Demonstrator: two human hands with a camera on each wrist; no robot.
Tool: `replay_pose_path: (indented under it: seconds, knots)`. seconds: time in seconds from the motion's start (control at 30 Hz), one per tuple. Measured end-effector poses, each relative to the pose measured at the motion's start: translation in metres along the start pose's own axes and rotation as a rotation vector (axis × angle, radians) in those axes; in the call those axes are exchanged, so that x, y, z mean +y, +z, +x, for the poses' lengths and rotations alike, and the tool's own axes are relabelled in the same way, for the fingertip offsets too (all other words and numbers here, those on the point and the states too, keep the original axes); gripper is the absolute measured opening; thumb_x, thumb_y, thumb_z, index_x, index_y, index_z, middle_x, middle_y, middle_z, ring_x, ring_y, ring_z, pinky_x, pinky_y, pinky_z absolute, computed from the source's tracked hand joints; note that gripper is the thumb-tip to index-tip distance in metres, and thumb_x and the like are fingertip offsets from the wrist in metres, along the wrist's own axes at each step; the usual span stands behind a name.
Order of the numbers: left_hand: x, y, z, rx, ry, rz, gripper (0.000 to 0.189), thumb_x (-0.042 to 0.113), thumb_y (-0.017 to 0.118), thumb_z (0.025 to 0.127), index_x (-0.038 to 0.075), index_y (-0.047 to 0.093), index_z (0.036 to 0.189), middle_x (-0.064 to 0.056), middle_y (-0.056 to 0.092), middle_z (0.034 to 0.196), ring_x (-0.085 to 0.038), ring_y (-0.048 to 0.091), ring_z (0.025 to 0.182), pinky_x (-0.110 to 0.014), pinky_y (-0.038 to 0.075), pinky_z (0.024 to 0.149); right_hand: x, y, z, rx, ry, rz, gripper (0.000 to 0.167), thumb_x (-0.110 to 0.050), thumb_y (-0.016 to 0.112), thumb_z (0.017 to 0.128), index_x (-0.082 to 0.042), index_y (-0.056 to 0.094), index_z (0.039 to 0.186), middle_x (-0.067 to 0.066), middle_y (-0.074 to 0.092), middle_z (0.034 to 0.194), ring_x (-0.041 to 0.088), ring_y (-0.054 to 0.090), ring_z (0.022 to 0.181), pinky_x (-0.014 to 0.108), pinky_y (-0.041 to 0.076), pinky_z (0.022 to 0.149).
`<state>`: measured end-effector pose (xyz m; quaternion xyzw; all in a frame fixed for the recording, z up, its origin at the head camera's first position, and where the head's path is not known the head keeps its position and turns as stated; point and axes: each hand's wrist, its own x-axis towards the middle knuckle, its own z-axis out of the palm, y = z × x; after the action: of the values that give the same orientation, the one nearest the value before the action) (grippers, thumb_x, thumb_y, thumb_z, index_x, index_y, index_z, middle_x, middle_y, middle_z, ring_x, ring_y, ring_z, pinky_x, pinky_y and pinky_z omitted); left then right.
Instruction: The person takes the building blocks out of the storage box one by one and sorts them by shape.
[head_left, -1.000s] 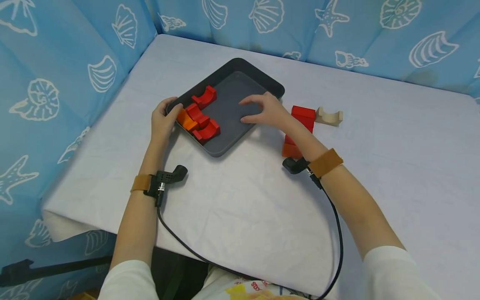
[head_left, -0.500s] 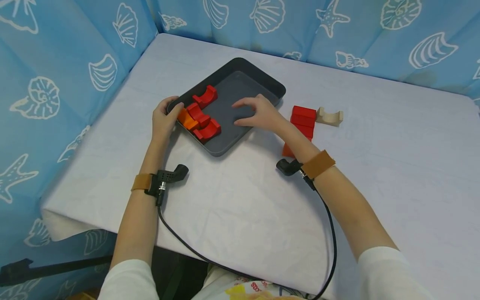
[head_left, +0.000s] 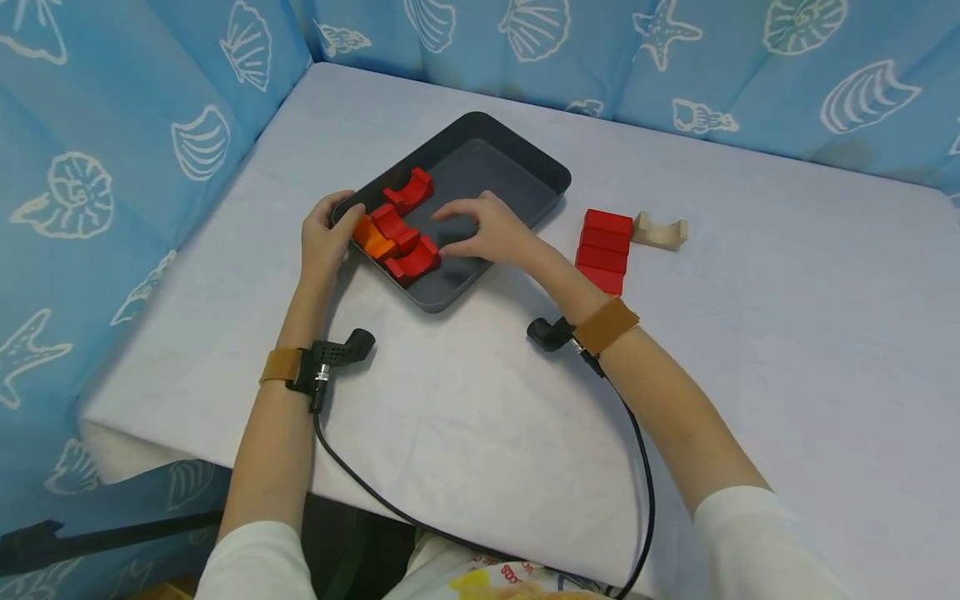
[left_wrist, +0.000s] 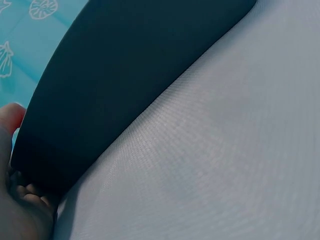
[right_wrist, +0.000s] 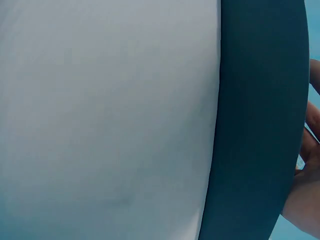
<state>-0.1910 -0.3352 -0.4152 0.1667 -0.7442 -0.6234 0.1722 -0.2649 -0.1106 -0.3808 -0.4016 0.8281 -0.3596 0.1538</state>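
Observation:
A dark grey tray (head_left: 498, 171) lies at a slant on the white-covered table. My left hand (head_left: 326, 237) grips its left corner, thumb over the rim and fingers outside; the left wrist view shows the tray's outer wall (left_wrist: 125, 75) beside that hand (left_wrist: 25, 215). Inside the tray are an arched orange block (head_left: 373, 240) and three red ones: a far block (head_left: 410, 192), a middle block (head_left: 395, 229) and a near block (head_left: 414, 262). Over the tray, my right hand (head_left: 495, 233) holds nothing, thumb and fingers apart. Its thumb tip is beside the near red block; contact is unclear.
Right of the tray, several red blocks (head_left: 606, 237) sit in a row, partly behind the right forearm. A pale wooden arched block (head_left: 660, 232) adjoins them. Cables (head_left: 637, 483) run from both wrist cameras. A blue shell-patterned curtain (head_left: 480, 33) borders the table.
My right hand has moved left across the tray, up to the red blocks, uncovering more of the red row on the table. The left hand keeps its grip; the blocks stay in place.

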Motion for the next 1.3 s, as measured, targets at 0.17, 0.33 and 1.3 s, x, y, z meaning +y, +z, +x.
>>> replay_pose_path:
  seconds: [0.17, 0.33, 1.3]
  knots:
    - [-0.001, -0.001, 0.0, 0.006, -0.008, 0.011, 0.04, 0.023, 0.057, 0.085, 0.002, 0.055, 0.119, -0.01, 0.054, 0.111, -0.013, 0.046, 0.088, -0.021, 0.039, 0.078, -0.006, 0.007, 0.005, -0.03, 0.004, -0.001, 0.046, -0.024, 0.072, 0.076, -0.01, 0.059, 0.117, 0.003, 0.056, 0.112, 0.024, 0.034, 0.087, 0.028, 0.029, 0.064]
    - [0.001, 0.0, 0.001, 0.005, -0.009, 0.024, 0.04, 0.024, 0.057, 0.085, 0.003, 0.055, 0.119, -0.01, 0.054, 0.113, -0.013, 0.046, 0.089, -0.021, 0.039, 0.08, -0.01, 0.009, 0.005, -0.034, -0.015, 0.001, 0.045, -0.024, 0.072, 0.075, -0.01, 0.059, 0.116, 0.003, 0.057, 0.112, 0.025, 0.035, 0.089, 0.028, 0.03, 0.065]
    - [-0.002, -0.001, 0.001, 0.005, 0.013, 0.046, 0.04, 0.026, 0.057, 0.085, 0.004, 0.056, 0.118, -0.01, 0.055, 0.11, -0.014, 0.046, 0.09, -0.022, 0.039, 0.081, -0.011, 0.012, 0.006, -0.1, 0.019, -0.073, 0.034, -0.019, 0.073, 0.074, -0.012, 0.062, 0.106, -0.001, 0.057, 0.104, 0.02, 0.033, 0.091, 0.028, 0.034, 0.07]
